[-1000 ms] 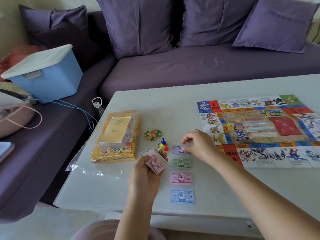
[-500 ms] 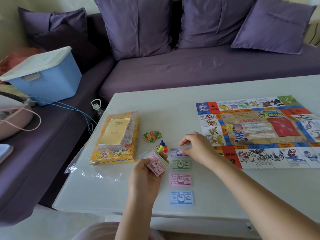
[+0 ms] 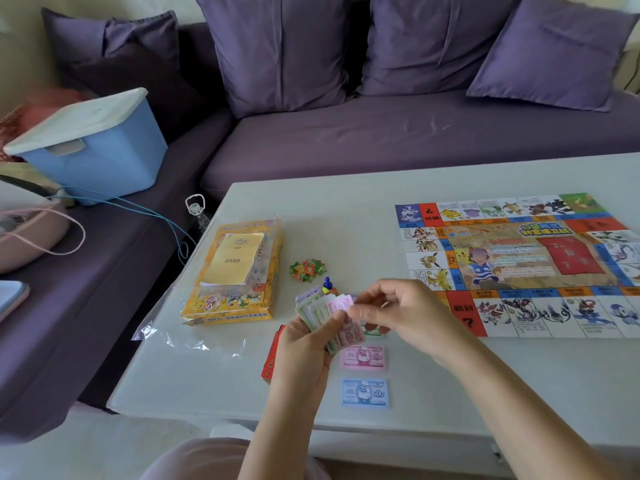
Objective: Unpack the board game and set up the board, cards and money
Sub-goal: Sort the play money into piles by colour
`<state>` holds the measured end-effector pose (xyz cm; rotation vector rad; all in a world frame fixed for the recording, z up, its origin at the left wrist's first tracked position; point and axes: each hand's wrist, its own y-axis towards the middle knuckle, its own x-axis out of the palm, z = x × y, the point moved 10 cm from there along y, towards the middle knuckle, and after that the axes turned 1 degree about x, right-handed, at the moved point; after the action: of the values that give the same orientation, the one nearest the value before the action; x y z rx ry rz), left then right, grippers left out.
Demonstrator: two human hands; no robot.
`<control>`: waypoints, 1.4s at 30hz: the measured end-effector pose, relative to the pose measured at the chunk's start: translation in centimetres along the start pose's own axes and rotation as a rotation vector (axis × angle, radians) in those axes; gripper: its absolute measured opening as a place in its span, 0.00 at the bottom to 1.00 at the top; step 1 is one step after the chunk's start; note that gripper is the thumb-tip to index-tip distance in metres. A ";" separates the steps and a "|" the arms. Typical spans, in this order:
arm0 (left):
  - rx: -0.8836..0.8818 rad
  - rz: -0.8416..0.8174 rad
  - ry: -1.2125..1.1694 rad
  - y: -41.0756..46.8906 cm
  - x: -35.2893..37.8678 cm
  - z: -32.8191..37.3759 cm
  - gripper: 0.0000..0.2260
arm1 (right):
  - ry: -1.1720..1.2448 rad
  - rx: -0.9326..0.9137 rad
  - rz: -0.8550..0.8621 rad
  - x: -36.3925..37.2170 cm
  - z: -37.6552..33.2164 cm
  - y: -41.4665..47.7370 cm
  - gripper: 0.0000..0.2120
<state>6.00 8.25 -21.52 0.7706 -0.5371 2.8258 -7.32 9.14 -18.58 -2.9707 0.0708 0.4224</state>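
On the pale tabletop, the glossy rectangular board lies flat at frame right, long axis left-right. At lower centre the left hand has its grip clamped round a fanned paper money wad; the right hand pinches its top note. Just below lie a flat pink note and a blue note.

A pink note and a blue note are laid on the pale worktop. The money stack is fanned in pink, green and lilac. The board is edged in red, blue, orange and green. The box is yellow.
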 end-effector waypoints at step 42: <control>-0.310 0.157 0.185 -0.9 -4.5 -1.6 0.05 | -0.734 -0.039 -0.006 2.3 2.1 -0.2 0.03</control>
<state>9.34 9.42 -24.84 0.4218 -1.0111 2.8099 -5.66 9.56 -21.15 -2.6486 -0.0262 1.4741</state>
